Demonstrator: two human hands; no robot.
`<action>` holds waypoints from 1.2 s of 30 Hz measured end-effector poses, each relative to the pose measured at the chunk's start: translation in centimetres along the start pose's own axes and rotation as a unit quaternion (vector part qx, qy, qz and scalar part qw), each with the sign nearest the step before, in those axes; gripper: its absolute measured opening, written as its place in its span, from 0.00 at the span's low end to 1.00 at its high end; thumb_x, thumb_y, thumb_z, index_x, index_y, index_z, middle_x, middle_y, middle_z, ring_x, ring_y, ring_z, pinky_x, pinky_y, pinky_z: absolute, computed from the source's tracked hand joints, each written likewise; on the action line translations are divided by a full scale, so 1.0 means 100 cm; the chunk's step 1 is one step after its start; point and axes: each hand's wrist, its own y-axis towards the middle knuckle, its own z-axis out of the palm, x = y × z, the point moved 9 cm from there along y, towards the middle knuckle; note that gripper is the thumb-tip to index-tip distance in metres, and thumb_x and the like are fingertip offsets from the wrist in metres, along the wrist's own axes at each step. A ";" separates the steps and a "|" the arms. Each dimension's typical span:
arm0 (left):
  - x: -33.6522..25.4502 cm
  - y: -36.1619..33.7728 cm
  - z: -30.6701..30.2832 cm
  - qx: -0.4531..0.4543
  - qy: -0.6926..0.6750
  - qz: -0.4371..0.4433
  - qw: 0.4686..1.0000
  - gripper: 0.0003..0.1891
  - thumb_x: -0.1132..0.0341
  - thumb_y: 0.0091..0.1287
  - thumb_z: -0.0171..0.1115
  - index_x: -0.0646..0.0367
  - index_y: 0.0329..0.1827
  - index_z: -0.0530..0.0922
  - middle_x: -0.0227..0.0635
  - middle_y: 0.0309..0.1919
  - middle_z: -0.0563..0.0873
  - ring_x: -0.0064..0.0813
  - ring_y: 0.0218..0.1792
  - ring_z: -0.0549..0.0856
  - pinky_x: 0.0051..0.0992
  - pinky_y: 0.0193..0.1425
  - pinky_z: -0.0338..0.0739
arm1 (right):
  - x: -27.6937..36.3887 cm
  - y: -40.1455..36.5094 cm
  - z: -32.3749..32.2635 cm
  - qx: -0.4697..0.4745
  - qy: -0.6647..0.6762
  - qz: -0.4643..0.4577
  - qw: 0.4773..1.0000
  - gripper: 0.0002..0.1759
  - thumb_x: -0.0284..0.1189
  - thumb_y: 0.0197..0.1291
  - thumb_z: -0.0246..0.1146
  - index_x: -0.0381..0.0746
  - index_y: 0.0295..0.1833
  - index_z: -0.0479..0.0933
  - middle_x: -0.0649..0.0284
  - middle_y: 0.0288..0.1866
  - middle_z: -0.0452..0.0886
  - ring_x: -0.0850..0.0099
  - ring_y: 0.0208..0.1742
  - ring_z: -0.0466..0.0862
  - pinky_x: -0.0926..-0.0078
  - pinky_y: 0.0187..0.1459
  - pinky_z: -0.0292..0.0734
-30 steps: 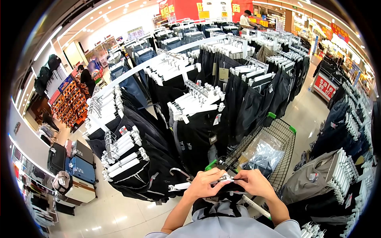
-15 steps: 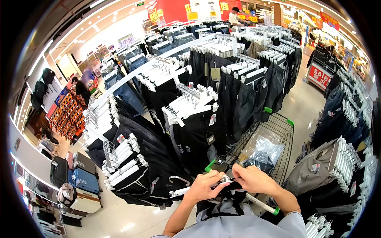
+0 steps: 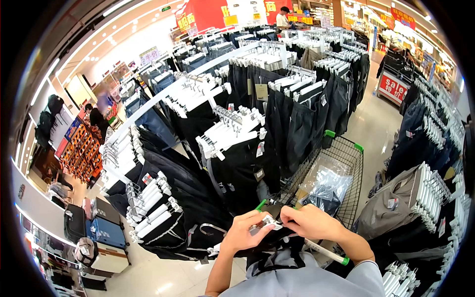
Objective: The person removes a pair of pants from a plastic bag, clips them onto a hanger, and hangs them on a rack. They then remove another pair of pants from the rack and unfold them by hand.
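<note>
Handling a small white clip (image 3: 269, 222) on a white plastic hanger with a silver hook (image 3: 213, 249), over the handle end of the green-cornered wire-mesh cart (image 3: 360, 171). Gripping the clip between left hand (image 3: 242, 232) thumb and fingers; bent inward at its far side with right hand (image 3: 316, 222) fingers, close together. Can't tell what's pinched there, or if the clip is open. Looks like mid-adjustment; calls for a firm left hold and fine right fingertip work. See clear plastic-wrapped packs (image 3: 326, 187) inside cart, black trousers (image 3: 247, 171) left of it, grey-brown trousers (image 3: 386, 205) right.
</note>
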 end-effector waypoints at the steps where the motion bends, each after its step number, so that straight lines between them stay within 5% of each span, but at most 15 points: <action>1: -0.005 0.002 -0.002 0.000 0.004 0.005 1.000 0.15 0.68 0.66 0.76 0.65 0.52 0.86 0.37 0.31 0.83 0.30 0.29 0.83 0.28 0.36 0.79 | -0.002 0.000 -0.002 -0.019 0.019 -0.008 1.000 0.10 0.27 0.68 0.66 0.40 0.47 0.71 0.54 0.28 0.84 0.48 0.31 0.85 0.53 0.33 0.78; 4: -0.013 0.012 -0.007 0.018 0.036 0.027 0.999 0.13 0.69 0.66 0.75 0.63 0.51 0.86 0.39 0.28 0.82 0.35 0.28 0.83 0.30 0.35 0.78 | -0.003 0.004 -0.009 -0.030 0.083 -0.014 0.996 0.13 0.25 0.66 0.68 0.37 0.48 0.71 0.52 0.34 0.87 0.49 0.37 0.88 0.60 0.39 0.82; 8: -0.020 0.028 -0.024 0.019 0.086 0.024 0.996 0.10 0.68 0.66 0.74 0.62 0.46 0.86 0.39 0.28 0.81 0.35 0.27 0.83 0.30 0.34 0.77 | -0.023 0.015 -0.002 -0.011 0.201 0.024 0.979 0.24 0.29 0.65 0.74 0.34 0.62 0.73 0.52 0.52 0.90 0.60 0.56 0.91 0.66 0.59 0.82; 22: -0.029 0.032 -0.083 -0.075 0.145 -0.018 0.986 0.11 0.69 0.65 0.74 0.64 0.47 0.87 0.36 0.27 0.81 0.29 0.25 0.79 0.27 0.31 0.72 | -0.021 0.058 0.016 -0.027 0.234 0.002 0.972 0.31 0.32 0.64 0.75 0.32 0.68 0.73 0.46 0.63 0.85 0.55 0.66 0.86 0.60 0.69 0.78; 26: -0.028 0.030 -0.068 -0.079 0.189 -0.025 0.979 0.12 0.67 0.65 0.76 0.61 0.48 0.87 0.37 0.28 0.82 0.32 0.25 0.82 0.30 0.31 0.76 | -0.005 0.083 0.024 -0.050 0.307 -0.058 0.949 0.34 0.31 0.60 0.78 0.33 0.68 0.73 0.48 0.62 0.85 0.58 0.65 0.86 0.63 0.65 0.79; 27: -0.027 0.031 -0.063 -0.076 0.207 -0.033 0.975 0.13 0.65 0.66 0.75 0.61 0.49 0.86 0.37 0.28 0.81 0.34 0.25 0.82 0.31 0.31 0.76 | -0.005 0.089 0.030 -0.022 0.268 -0.044 0.962 0.33 0.29 0.59 0.79 0.34 0.66 0.74 0.52 0.56 0.88 0.65 0.56 0.88 0.65 0.58 0.82; 31: -0.030 0.034 -0.054 -0.068 0.268 -0.028 0.961 0.16 0.59 0.69 0.73 0.62 0.50 0.84 0.37 0.28 0.80 0.38 0.25 0.83 0.34 0.29 0.77 | -0.027 0.117 0.060 0.004 0.385 0.004 0.923 0.13 0.23 0.58 0.76 0.31 0.45 0.83 0.63 0.39 0.90 0.81 0.40 0.85 0.76 0.42 0.82; 36: -0.025 0.024 -0.075 -0.092 0.315 -0.078 0.942 0.17 0.57 0.70 0.71 0.62 0.51 0.83 0.37 0.30 0.80 0.39 0.25 0.83 0.34 0.29 0.76 | -0.012 0.140 0.069 0.039 0.395 -0.036 0.917 0.06 0.21 0.61 0.74 0.30 0.39 0.84 0.65 0.36 0.89 0.82 0.38 0.84 0.77 0.41 0.81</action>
